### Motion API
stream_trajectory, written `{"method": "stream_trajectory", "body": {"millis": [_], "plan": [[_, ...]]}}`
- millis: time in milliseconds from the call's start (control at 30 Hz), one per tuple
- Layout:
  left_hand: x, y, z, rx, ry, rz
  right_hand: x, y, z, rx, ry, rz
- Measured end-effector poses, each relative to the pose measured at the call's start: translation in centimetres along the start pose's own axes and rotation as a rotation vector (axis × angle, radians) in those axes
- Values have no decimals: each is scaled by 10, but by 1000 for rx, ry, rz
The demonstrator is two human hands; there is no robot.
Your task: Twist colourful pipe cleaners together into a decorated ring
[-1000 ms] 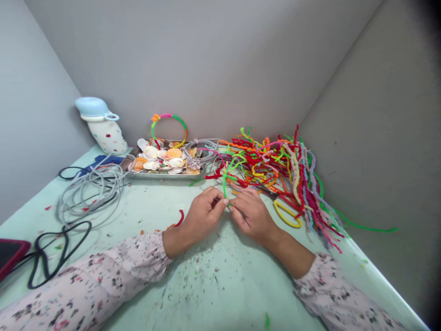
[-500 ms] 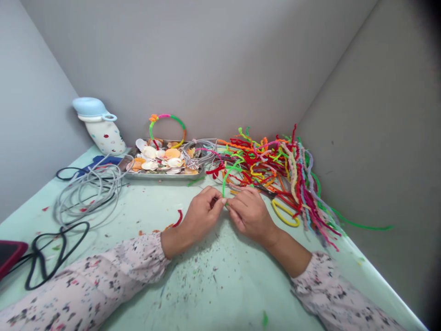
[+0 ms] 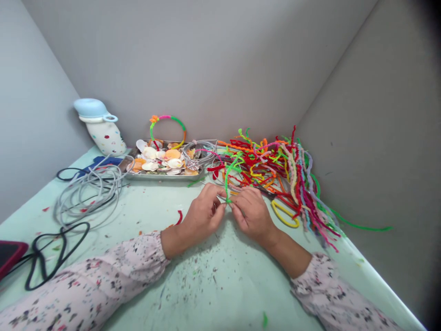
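My left hand [image 3: 201, 216] and my right hand [image 3: 253, 214] meet at the middle of the pale green table [image 3: 213, 285], fingertips pinched together on a green pipe cleaner [image 3: 227, 177]. The cleaner rises from the pinch and curves back toward the pile of coloured pipe cleaners [image 3: 279, 170]. Both wrists rest on the table. Yellow-handled scissors [image 3: 284, 214] lie just right of my right hand. A short red pipe cleaner piece [image 3: 179, 217] lies left of my left hand.
A metal tray [image 3: 165, 174] of seashells stands at the back, with a pipe cleaner ring [image 3: 167, 126] against the wall. A dotted bottle [image 3: 103, 128], coiled grey cable [image 3: 89, 191], black cable [image 3: 51, 253] and a red-edged device [image 3: 10, 257] fill the left side. Grey walls enclose the table.
The hands have stayed together on the green pipe cleaner; the fingers shifted slightly and the cleaner's upright part now stands a little straighter.
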State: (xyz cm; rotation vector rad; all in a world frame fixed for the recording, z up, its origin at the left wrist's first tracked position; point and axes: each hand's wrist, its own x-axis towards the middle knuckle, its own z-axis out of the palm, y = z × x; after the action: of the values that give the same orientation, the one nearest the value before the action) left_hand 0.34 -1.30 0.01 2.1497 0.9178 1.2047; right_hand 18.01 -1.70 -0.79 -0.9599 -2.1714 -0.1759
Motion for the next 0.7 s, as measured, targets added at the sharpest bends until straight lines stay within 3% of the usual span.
{"method": "stream_trajectory", "body": {"millis": [700], "plan": [[3,-12,-2,125,107,220,-1,0,-1,-60,62,-19]]}}
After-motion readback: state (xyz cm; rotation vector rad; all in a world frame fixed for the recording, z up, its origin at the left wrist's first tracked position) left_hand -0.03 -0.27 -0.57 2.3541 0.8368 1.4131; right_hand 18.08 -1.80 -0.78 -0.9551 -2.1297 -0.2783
